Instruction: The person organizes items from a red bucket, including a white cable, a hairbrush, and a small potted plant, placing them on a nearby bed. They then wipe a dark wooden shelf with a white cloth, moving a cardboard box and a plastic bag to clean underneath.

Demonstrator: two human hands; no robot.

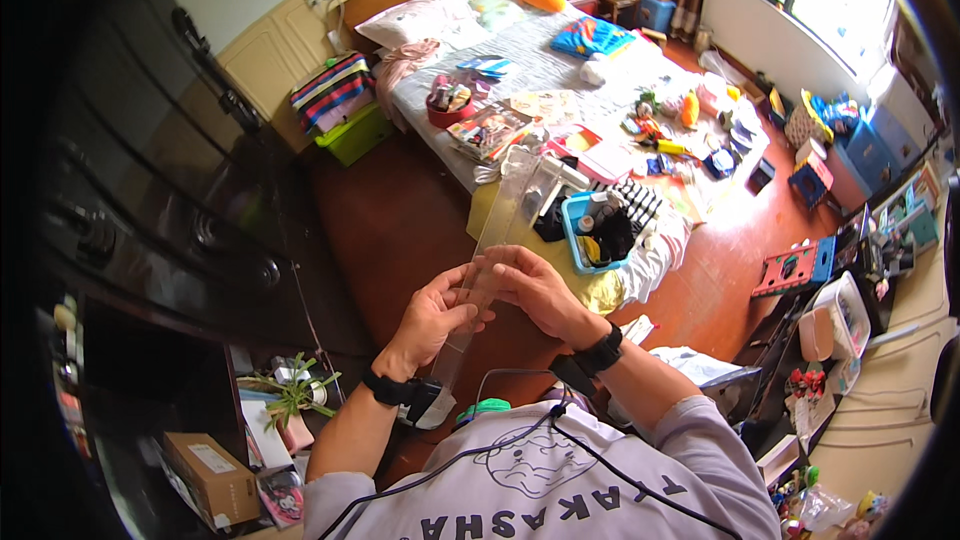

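Observation:
A long, clear plastic strip (496,221) runs slantwise in front of me, its far end over the edge of the bed. Near its middle, my left hand (435,319) pinches it between thumb and fingers. My right hand (541,291) grips the same strip slightly farther up, fingertips close to the left ones. The strip's near end passes beside a dark wristband (390,388) on my left wrist. Just beyond my right hand is a light-blue plastic basket (576,240) with dark cloth and small items inside.
The bed (517,45) carries magazines (491,131), a red round container (450,114), a pink-rimmed tray (600,157) and scattered toys. Brown-red floor (360,217) lies ahead to the left. A potted plant (294,394) and cardboard box (210,478) stand near-left; a cluttered desk (885,390) lines the right.

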